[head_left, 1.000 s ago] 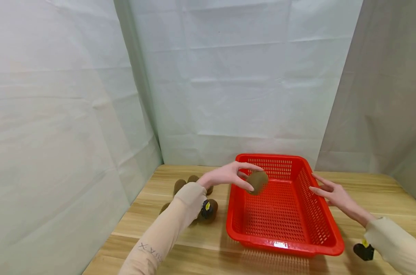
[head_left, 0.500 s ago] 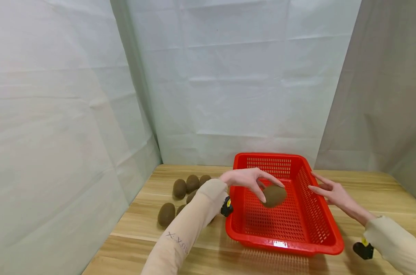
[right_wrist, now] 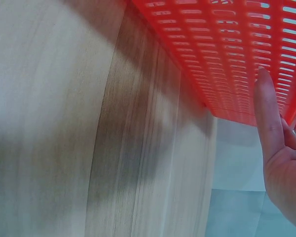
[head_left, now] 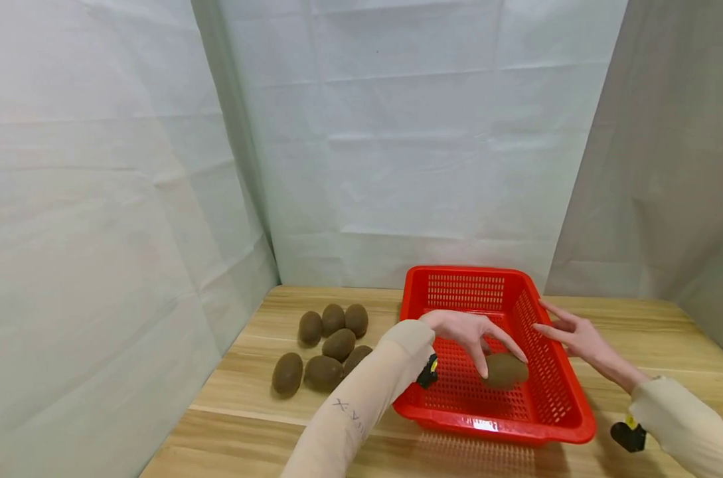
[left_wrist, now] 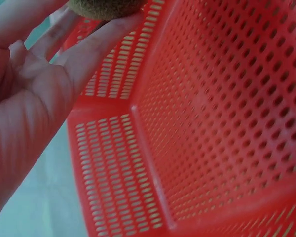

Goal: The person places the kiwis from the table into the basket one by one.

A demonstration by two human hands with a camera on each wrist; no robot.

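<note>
A red perforated basket stands on the wooden table. My left hand reaches down inside it and holds a brown kiwi low over the basket floor, fingers curled over its top. The left wrist view shows that kiwi pinched at the fingertips with the basket's wall behind. My right hand rests with straight fingers against the basket's right rim; in the right wrist view its fingers touch the basket's outer wall.
Several more kiwis lie in a cluster on the table left of the basket. White cloth walls close in the left and back sides. A small black and yellow object sits under my right wrist.
My left hand has carried the kiwi from the basket's left rim rightwards and down into the basket. The right hand has stayed at the right rim.
</note>
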